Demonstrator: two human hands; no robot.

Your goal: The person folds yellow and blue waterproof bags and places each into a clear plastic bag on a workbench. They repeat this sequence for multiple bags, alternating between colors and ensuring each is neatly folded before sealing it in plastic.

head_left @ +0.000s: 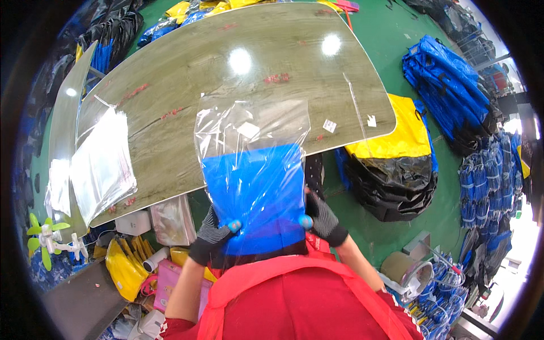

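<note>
A clear plastic bag (283,120) is held up in front of my body, over the table's near edge. Inside its lower part lies a flat, folded blue item (258,187) with a dark lower edge; its kind I cannot make out. My left hand (211,237), in a grey striped glove, grips the lower left side, its blue-tipped thumb on the front. Opposite it, my right hand (324,220) pinches the lower right side in the same way. The bag's upper part stands out past the blue item over the tabletop (187,79).
Clear plastic bags (105,158) lie stacked on the table's left. A yellow and black bag (391,133) stands right of the table, blue bags (445,85) beyond it. Lower left are a green fan (45,232) and a pink bag (173,283); bundled blue goods (490,175) fill the right.
</note>
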